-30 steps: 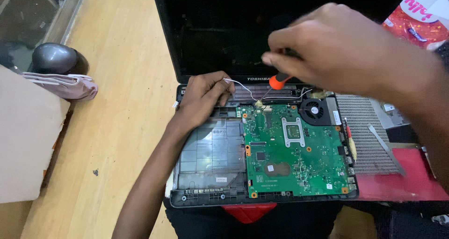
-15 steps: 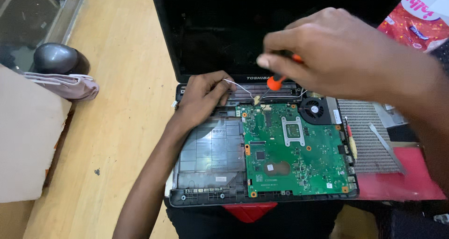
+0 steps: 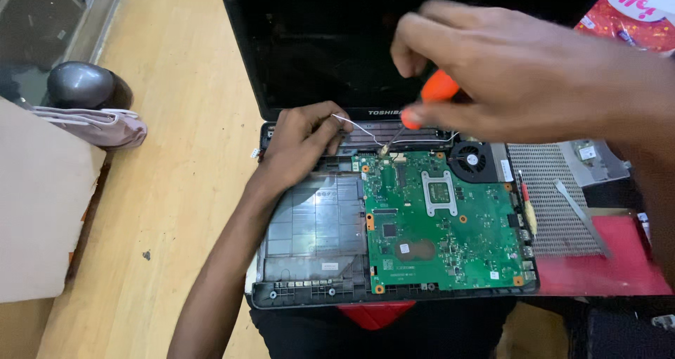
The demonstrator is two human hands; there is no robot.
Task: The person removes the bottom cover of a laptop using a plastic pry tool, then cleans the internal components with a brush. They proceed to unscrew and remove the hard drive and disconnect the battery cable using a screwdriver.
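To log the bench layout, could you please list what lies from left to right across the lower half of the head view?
Pale box → wooden table → left forearm → empty grey laptop bay → green motherboard → metal mesh panel → red mat.

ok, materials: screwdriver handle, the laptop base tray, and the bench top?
Screwdriver handle: looks like smooth orange plastic, slight sheen; mostly hidden in the right hand.
Laptop base tray: grey moulded plastic, matte, with ribbed panel lines.
Bench top: seems light wood or wood-look laminate; faint grain, satin finish, can't tell which.
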